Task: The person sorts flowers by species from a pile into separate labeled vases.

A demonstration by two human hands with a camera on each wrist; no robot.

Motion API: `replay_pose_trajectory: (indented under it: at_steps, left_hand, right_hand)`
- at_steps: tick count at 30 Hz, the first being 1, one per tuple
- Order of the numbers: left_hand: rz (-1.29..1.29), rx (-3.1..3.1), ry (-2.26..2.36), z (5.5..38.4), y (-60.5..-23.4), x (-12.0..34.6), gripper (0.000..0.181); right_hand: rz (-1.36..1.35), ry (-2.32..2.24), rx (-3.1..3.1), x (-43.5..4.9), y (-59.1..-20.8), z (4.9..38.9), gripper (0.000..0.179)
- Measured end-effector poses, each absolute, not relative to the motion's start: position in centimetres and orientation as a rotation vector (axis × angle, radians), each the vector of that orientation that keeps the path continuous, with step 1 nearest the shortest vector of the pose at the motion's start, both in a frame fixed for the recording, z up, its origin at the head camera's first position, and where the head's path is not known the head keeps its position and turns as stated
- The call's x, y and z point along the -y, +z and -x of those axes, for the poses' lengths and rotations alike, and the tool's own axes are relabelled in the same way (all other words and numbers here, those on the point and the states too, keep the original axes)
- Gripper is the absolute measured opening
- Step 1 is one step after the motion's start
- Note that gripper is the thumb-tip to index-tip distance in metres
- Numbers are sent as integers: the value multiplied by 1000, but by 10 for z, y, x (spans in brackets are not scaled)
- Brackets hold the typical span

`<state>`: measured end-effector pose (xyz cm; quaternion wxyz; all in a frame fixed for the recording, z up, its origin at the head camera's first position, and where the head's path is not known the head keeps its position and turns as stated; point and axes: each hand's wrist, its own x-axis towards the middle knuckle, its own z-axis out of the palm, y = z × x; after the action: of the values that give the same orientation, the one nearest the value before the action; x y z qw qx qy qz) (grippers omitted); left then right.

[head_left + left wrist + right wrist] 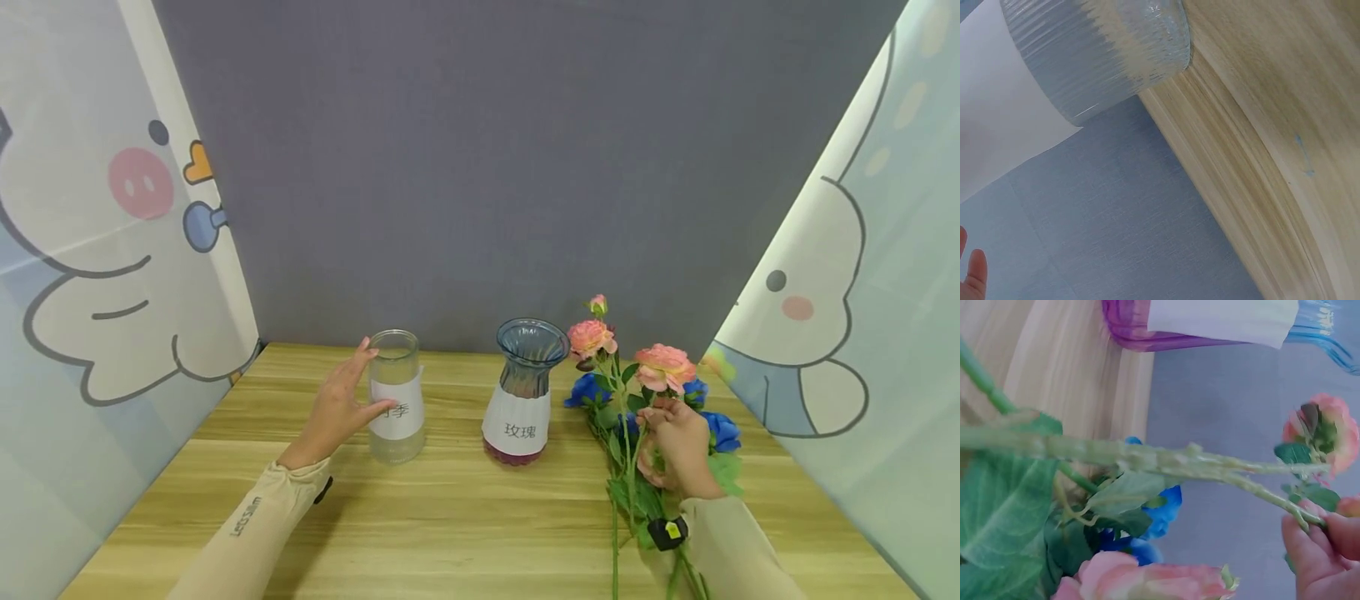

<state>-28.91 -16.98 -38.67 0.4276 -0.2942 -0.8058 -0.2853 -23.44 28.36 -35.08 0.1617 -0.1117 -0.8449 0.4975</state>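
Note:
On the left stands a clear glass vase (396, 446) with a white paper label. My left hand (341, 408) is spread beside it, fingertips near the rim and thumb overlapping the label. In the left wrist view, two fingertips (975, 272) show apart from the label. My right hand (678, 437) pinches the branching green stem (1166, 459) of a pink artificial flower (665, 367), just below the bloom. A second pink flower (592, 338) and a small bud (597, 305) rise to its left. Blue flowers (722, 432) and more pink petals lie around and beneath this hand.
A blue-to-purple glass vase (532, 354) with a flared mouth and a white label stands mid-table. Green stems run toward the front edge of the wooden table (450, 533). A grey panel (480, 167) stands behind, with cartoon-printed cloths on both sides.

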Motion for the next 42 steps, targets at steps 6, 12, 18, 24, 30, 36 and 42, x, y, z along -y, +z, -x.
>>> replay_pose_trajectory:
  at_steps: [6, 12, 18, 24, 30, 36, 42]
  left_hand:
    - [729, 2023, -719, 289, -386, 170, 87]
    - [731, 2012, -717, 289, -386, 169, 85]
    - [732, 2011, -715, 289, -387, 169, 85]
    - [730, 2015, -715, 289, -388, 170, 85]
    - [722, 2022, -718, 288, -388, 170, 85]
    - [725, 2015, -714, 288, -388, 170, 86]
    - [741, 2008, -705, 289, -387, 170, 86]
  right_hand:
    - [327, 1496, 2158, -282, -354, 238, 29]
    - [165, 1829, 1737, -293, -376, 252, 19]
    - [176, 1951, 1474, -295, -372, 254, 20]
    - [9, 2115, 1310, -285, -365, 247, 21]
    - [-175, 2094, 1169, -250, -346, 231, 23]
    - [-146, 2146, 1061, -227, -334, 228, 25]
    - [-106, 2183, 1090, -210, -326, 225, 13]
